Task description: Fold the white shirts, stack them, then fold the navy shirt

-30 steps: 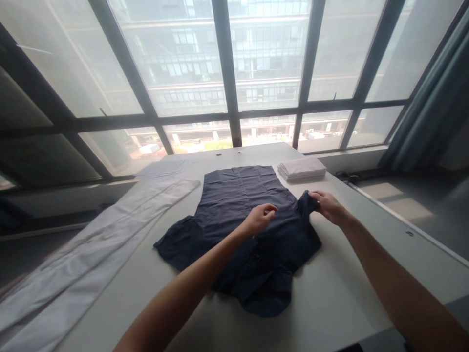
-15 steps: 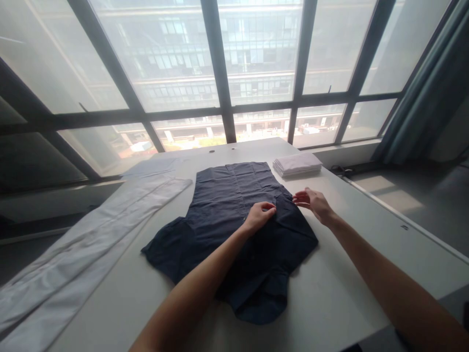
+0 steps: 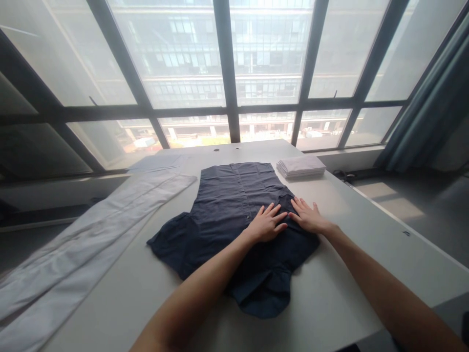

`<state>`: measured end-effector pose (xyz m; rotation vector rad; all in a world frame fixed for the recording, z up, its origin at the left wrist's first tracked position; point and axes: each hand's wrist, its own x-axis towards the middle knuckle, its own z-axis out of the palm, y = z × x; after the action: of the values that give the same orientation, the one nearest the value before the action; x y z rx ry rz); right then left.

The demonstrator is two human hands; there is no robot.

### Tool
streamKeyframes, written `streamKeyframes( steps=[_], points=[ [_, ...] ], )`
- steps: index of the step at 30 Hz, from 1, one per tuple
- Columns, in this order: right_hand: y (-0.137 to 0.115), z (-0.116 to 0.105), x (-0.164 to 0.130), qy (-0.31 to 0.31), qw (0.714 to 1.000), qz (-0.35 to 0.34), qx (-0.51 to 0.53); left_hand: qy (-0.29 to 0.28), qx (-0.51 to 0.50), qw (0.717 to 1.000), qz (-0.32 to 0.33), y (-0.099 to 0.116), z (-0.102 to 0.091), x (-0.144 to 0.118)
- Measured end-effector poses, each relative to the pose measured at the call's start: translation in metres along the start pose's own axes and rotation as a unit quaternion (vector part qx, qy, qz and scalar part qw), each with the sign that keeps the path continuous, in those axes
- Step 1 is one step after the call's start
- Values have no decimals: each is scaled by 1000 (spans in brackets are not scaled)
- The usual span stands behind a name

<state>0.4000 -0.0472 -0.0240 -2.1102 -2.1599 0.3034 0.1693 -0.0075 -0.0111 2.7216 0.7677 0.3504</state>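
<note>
A dark navy short-sleeved shirt (image 3: 223,195) lies spread on the white table, its button front facing up and its collar end towards me. My left hand (image 3: 268,223) rests on the chest area with fingers spread. Close beside it, my right hand (image 3: 307,215) lies flat on the shirt's right side near the sleeve, fingers also stretched out. The fingertips of both hands almost meet. Neither hand grips the cloth. My left forearm hides part of the shirt's lower left.
A folded stack of pale cloth (image 3: 301,166) sits at the table's right back. Long white fabric (image 3: 98,234) drapes along the left side, with a light blue piece (image 3: 157,163) behind it. The white table (image 3: 351,210) stands before large windows; a curtain (image 3: 421,102) hangs at right.
My left hand has gone from pinched fingers to spread ones and moved slightly right and down. My right hand has come from the shirt's edge onto the cloth and flattened.
</note>
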Motion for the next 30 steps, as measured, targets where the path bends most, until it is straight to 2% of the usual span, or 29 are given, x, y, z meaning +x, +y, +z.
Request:
streamKeyframes(
  steps=[2, 5, 7, 11, 14, 16, 17, 18, 20, 22, 23, 25, 27, 28, 30],
  points=[
    [0, 0, -2, -4, 1000, 10, -6, -22, 8, 1000, 3, -2, 3, -1],
    [1, -4, -4, -14, 1000, 15, 1, -19, 17, 1000, 11, -2, 2, -2],
    [3, -7, -5, 2, 1000, 12, 7, -21, 23, 999, 12, 0, 1, -3],
    [9, -14, -2, 107, 993, 36, 26, -33, 32, 999, 0, 4, -1, -3],
    [3, -20, -1, 201, 969, 47, 133, -31, 22, 999, -5, 5, 0, -3],
    [-9, -24, -2, 241, 922, 37, 300, -30, 18, 999, -5, 4, 0, -3],
    [-16, -25, -3, 230, 886, 25, 402, -30, 19, 999, -5, 4, 0, -3],
    [-24, -26, -4, 192, 844, 10, 501, -31, 23, 999, -3, 3, 0, -2],
    [-36, -24, -5, 73, 748, -15, 659, -33, 34, 999, 0, 4, 0, -2],
    [-38, -20, -2, -20, 657, -2, 754, -36, 47, 998, 2, 5, 0, -2],
    [-35, -18, 1, -39, 616, 21, 787, -38, 51, 998, 1, 5, -1, -2],
    [-20, -15, 10, -34, 543, 78, 836, -43, 55, 998, -2, 6, -3, -2],
    [-1, -15, 20, -4, 487, 114, 866, -48, 55, 997, -7, 7, -5, -2],
    [8, -16, 23, 10, 471, 123, 874, -51, 55, 997, -10, 8, -5, -3],
    [22, -20, 25, 44, 466, 127, 875, -55, 58, 997, -11, 7, -6, -3]
  ],
)
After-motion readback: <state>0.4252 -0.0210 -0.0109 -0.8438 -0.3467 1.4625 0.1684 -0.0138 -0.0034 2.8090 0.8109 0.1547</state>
